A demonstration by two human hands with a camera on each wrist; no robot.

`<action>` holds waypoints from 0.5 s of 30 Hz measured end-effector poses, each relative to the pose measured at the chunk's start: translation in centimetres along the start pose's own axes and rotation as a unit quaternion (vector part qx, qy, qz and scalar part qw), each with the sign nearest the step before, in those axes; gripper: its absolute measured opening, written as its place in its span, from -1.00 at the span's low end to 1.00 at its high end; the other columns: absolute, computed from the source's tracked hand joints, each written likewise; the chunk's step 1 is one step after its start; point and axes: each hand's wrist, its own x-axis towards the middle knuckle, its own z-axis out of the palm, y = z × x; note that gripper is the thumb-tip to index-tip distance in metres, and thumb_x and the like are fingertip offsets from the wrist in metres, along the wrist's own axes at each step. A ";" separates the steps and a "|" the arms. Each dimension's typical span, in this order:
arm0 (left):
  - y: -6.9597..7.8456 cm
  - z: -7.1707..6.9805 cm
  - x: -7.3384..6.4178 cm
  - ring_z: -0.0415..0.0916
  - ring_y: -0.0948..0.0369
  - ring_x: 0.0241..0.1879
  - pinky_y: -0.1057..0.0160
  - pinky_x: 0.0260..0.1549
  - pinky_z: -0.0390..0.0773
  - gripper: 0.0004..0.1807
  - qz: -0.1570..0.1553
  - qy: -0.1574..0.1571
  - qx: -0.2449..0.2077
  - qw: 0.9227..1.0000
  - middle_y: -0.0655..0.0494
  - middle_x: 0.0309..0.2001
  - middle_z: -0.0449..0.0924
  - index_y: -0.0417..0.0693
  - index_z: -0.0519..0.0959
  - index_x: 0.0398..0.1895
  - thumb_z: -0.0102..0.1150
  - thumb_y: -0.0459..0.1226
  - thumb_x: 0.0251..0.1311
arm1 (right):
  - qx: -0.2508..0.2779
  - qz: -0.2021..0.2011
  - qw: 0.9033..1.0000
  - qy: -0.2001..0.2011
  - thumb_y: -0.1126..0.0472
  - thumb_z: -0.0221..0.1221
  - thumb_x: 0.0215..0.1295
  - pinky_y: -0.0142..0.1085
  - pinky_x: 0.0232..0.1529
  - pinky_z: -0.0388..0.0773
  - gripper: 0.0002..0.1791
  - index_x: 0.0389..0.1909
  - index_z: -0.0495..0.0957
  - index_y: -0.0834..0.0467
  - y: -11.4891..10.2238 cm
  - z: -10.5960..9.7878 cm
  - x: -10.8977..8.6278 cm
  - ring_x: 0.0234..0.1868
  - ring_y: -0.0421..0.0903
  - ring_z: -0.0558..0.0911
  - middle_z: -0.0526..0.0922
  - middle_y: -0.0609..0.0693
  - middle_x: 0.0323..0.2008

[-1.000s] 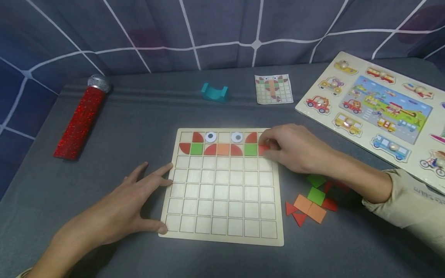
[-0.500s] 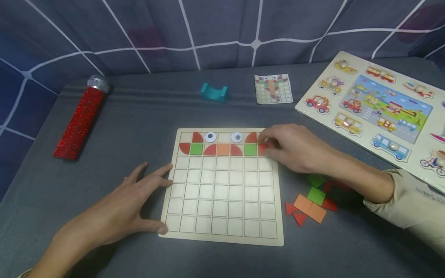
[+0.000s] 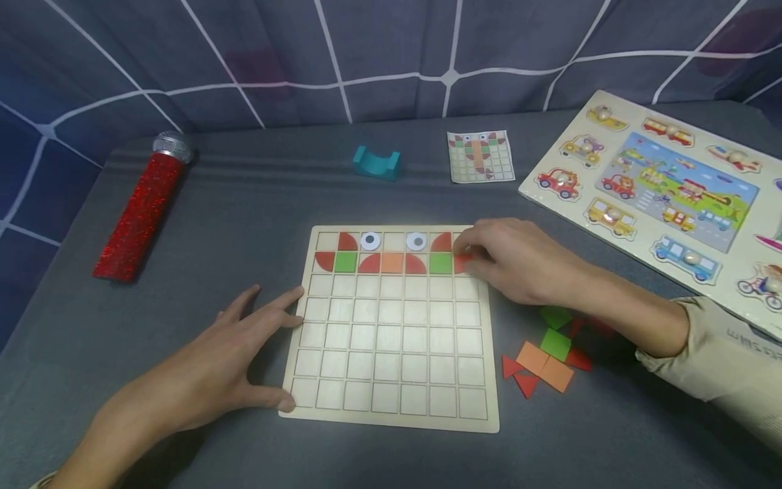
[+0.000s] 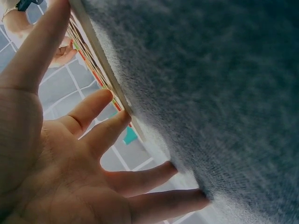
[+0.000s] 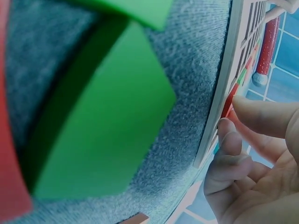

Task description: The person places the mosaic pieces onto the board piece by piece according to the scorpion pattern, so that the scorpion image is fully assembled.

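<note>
A pale wooden grid board lies flat on the table in the head view. Its two far rows carry red quarter-circle pieces, green squares, an orange square and two eye discs. At the right end of the second row, my right hand pinches a red piece between thumb and fingers, partly hiding it; the right wrist view shows the red piece at the board's surface. My left hand has its fingers spread, with thumb and fingertips against the board's left edge.
Loose orange, green and red pieces lie right of the board, below my right forearm. Behind are a pattern card, a teal block and a vehicle puzzle. A red glittery microphone lies left, before a curtain.
</note>
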 end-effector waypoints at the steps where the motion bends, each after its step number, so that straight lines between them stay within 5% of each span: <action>1: 0.0 0.0 0.0 -0.20 -0.34 0.45 -0.59 0.04 0.11 0.01 -0.002 -0.002 -0.001 1.000 0.24 0.53 0.05 0.27 0.43 0.24 0.64 0.18 -0.47 | 0.000 0.000 1.000 0.000 0.32 0.26 0.27 -0.18 -0.28 0.42 -0.74 -0.01 0.67 0.19 0.0 0.0 0.0 -0.27 -0.03 0.50 0.64 0.01 -0.23; 15: 0.2 -0.1 0.0 -0.21 -0.34 0.45 -0.60 0.02 0.12 -0.01 -0.005 -0.005 -0.003 1.000 0.24 0.53 0.04 0.27 0.44 0.23 0.62 0.20 -0.45 | -0.003 -0.023 1.000 0.000 0.29 0.31 0.26 -0.23 -0.34 0.45 -0.72 -0.01 0.69 0.10 0.7 -1.0 -2.7 -0.33 -0.14 0.50 0.64 -0.08 -0.21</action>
